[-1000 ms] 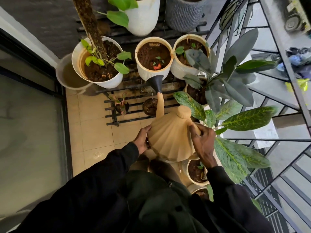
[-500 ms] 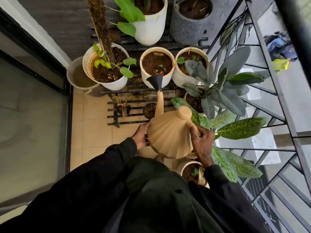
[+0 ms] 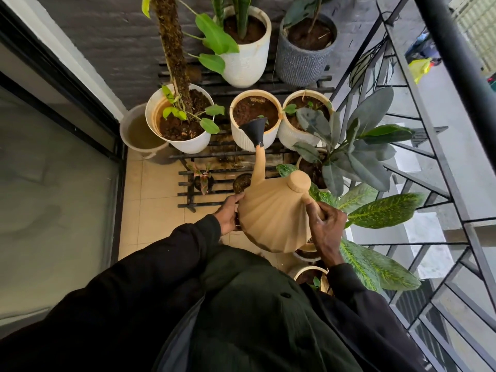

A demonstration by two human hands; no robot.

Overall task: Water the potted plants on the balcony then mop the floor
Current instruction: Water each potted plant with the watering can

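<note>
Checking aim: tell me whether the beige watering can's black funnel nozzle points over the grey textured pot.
No, the black funnel nozzle hangs over the middle cream ribbed pot.

head cam, steep down, hands close

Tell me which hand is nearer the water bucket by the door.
Left. The left hand holds the can on the side facing the bucket. The right hand grips the can's opposite side, farther from the bucket.

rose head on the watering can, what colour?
Black, on a beige watering can; the rose head shows clearly in the head view.
</note>
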